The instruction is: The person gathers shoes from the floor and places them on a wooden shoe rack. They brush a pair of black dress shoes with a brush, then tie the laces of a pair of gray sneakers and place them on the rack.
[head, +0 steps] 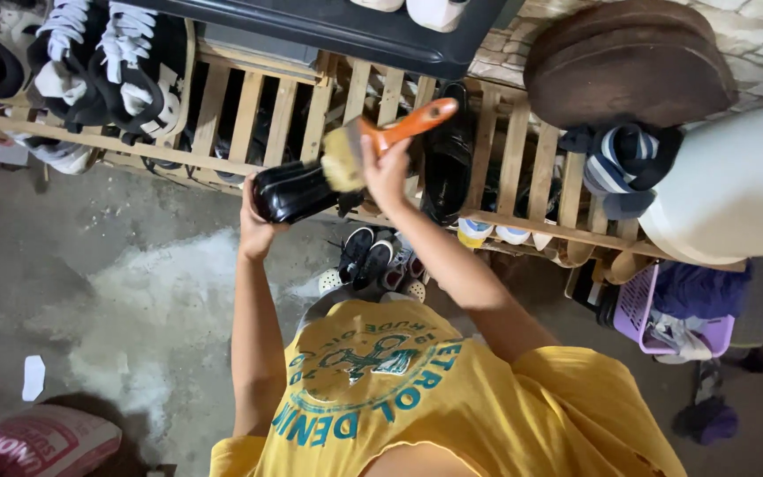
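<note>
My left hand point(256, 231) holds a shiny black shoe point(298, 190) by its heel end, raised in front of a wooden slatted shoe rack point(249, 115). My right hand point(388, 172) grips a brush with an orange handle point(410, 124). Its pale bristles point(343, 161) press against the shoe's right end. Both arms reach up from my yellow shirt point(417, 397), which has teal print.
The rack holds black-and-white sneakers point(108, 62), a black shoe point(448, 163) and striped sandals point(624, 159). Small shoes point(373, 261) lie on the concrete floor below. A purple basket point(642, 309) with clothes stands right, near a large white rounded object point(735, 185). A pink sack point(37, 442) lies bottom left.
</note>
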